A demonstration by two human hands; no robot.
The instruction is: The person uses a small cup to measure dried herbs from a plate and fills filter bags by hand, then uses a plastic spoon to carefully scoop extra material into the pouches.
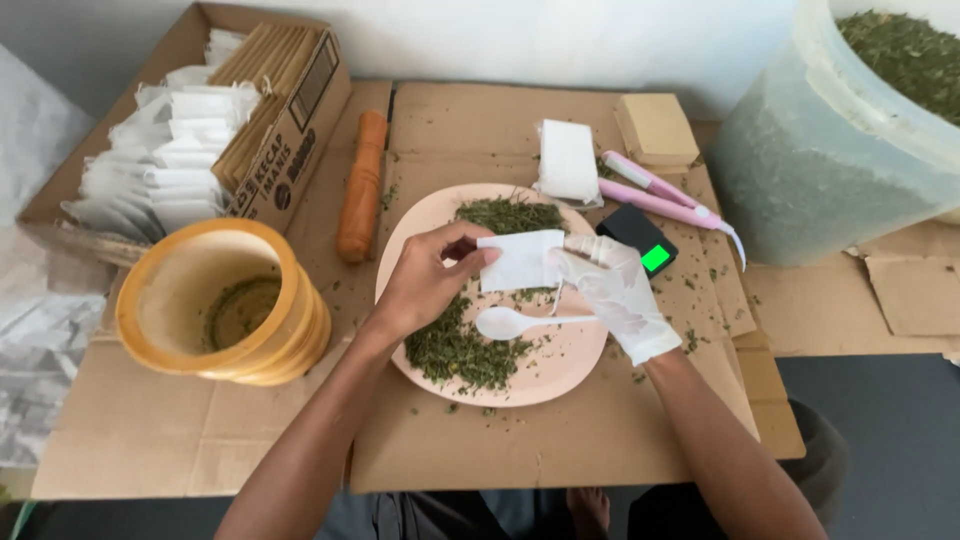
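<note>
Holding a small white paper sachet [520, 260] above the middle of a pink plate [575, 375], both hands pinch it from opposite ends: the bare left hand [425, 280] grips its left edge between thumb and fingers, and the gloved right hand [615, 290] pinches its right edge while also carrying a white plastic spoon [510, 322] whose bowl hangs just below the sachet. Dried green leaf [460, 350] lies in heaps on the plate, at its far rim and its near left. To do this well, the sachet mouth should be kept over the plate so that spilled leaf falls back onto it.

The plate rests on flattened cardboard [560, 450]. Just beyond its far right rim lie a small black scale [640, 240] with a lit green screen, a pink sealer tool [660, 200] and a stack of white sachets [568, 160]. An orange roller [360, 185] lies to its far left, a yellow tub [225, 300] near its left rim. A box of sachets [190, 150] fills the far left corner, and a big leaf bucket [850, 130] the far right. Open cardboard remains along the near edge.
</note>
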